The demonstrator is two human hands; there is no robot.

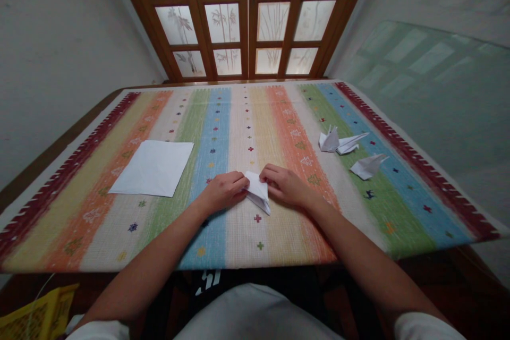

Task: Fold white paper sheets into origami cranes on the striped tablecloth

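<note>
A small piece of folded white paper [258, 191] is held between my two hands, low over the middle of the striped tablecloth [239, 244]. My left hand [226, 190] pinches its left edge with the fingers closed. On the other side, my right hand [285, 185] grips the upper right edge, fingers curled together. The paper has layered folds that come to a point toward me. My fingers hide parts of both its sides.
To the left lies a stack or sheet of square white paper [153, 169]. Several folded paper cranes stand at the right, among them one crane [329, 140] and a nearer crane [367, 167]. A yellow plastic basket [43, 311] is below the table's front left edge.
</note>
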